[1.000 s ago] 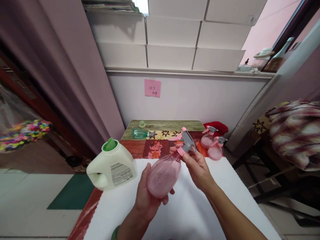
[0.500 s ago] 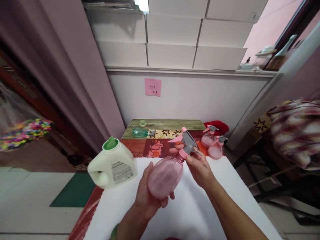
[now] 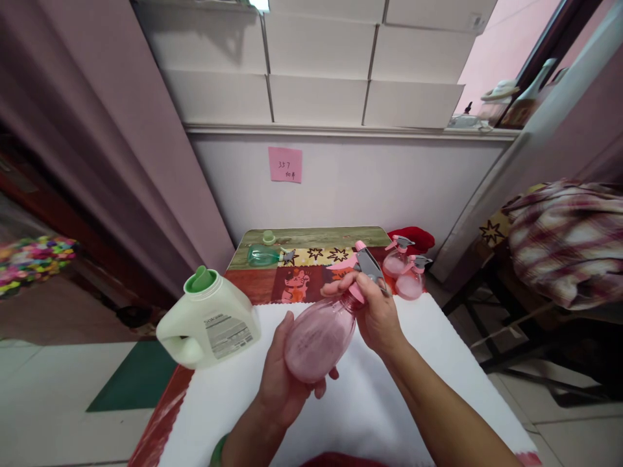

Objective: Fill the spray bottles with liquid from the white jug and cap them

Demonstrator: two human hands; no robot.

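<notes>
A pink see-through spray bottle (image 3: pixel 318 337) is held tilted above the white table cover, its neck leaning up to the right. My left hand (image 3: pixel 287 376) cups the rounded body from below and the left. Wrapped round the pink collar under the grey and pink spray head (image 3: pixel 368 264) are the fingers of my right hand (image 3: pixel 377 314). Left of my hands stands a large pale-green jug (image 3: pixel 214 321) with a green cap. Two more pink spray bottles (image 3: pixel 409 282) stand at the table's right, and a green spray bottle (image 3: pixel 263 255) lies on its side at the back.
A small green cap (image 3: pixel 268 237) sits near the table's back edge. Behind the table is a wall with a pink note (image 3: pixel 285 165) below stacked white boxes (image 3: pixel 318 97). At the right, plaid cloth (image 3: pixel 569 240) lies over dark furniture.
My right hand's fingers have closed further round the collar of the spray bottle. The whole view has shifted slightly, with the surroundings moving left in it.
</notes>
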